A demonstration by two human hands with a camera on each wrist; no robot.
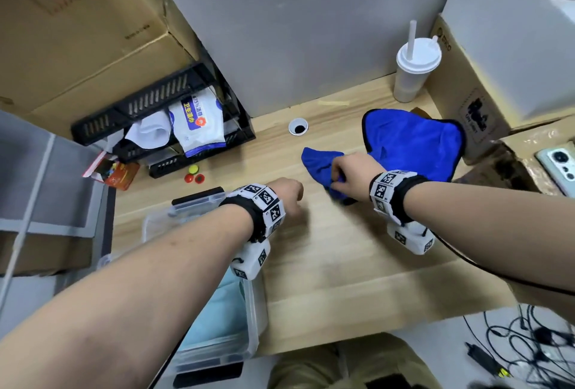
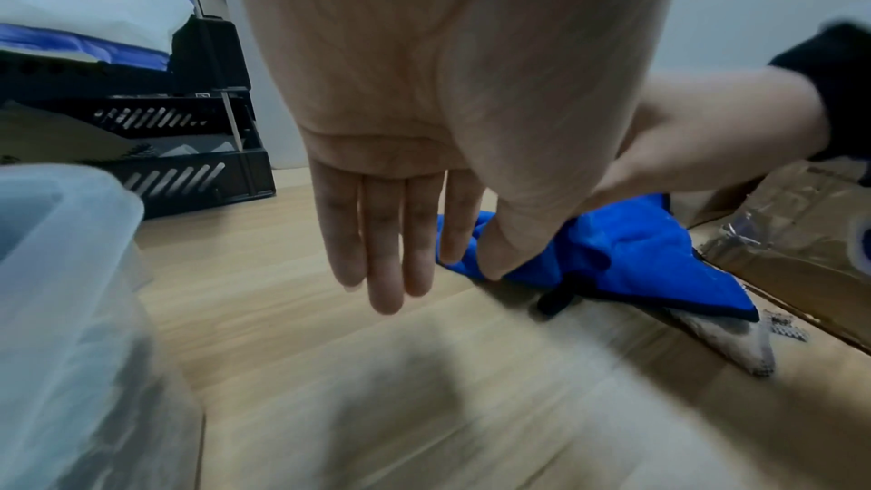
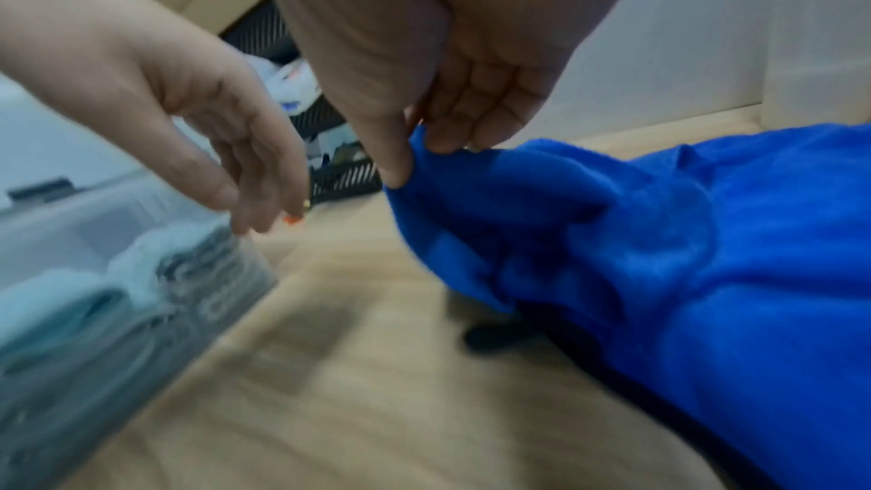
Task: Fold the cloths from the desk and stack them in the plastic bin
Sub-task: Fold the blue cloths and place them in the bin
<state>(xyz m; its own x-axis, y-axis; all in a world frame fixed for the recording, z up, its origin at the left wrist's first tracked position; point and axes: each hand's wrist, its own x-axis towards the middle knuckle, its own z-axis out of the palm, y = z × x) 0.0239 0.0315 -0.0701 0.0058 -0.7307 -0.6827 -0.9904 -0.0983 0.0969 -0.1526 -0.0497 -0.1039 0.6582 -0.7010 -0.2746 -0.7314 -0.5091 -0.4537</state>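
Observation:
A blue cloth (image 1: pixel 410 142) with a dark hem lies bunched on the wooden desk (image 1: pixel 336 264) at the right. My right hand (image 1: pixel 351 175) pinches a fold of the blue cloth (image 3: pixel 659 256) between thumb and curled fingers, lifting that part a little. My left hand (image 1: pixel 287 194) hovers over the desk just left of the cloth, fingers straight and relaxed (image 2: pixel 384 237), holding nothing. The clear plastic bin (image 1: pixel 249 320) stands at the desk's front left under my left forearm, with light blue and grey folded cloths (image 3: pixel 141 289) stacked in it.
A black slatted tray rack (image 1: pixel 161 120) with white packets stands at the back left. A white lidded cup (image 1: pixel 415 68) with a straw and cardboard boxes (image 1: pixel 466 92) stand at the back right. Small round caps (image 1: pixel 193 174) lie near the rack. A phone (image 1: pixel 560 164) lies far right.

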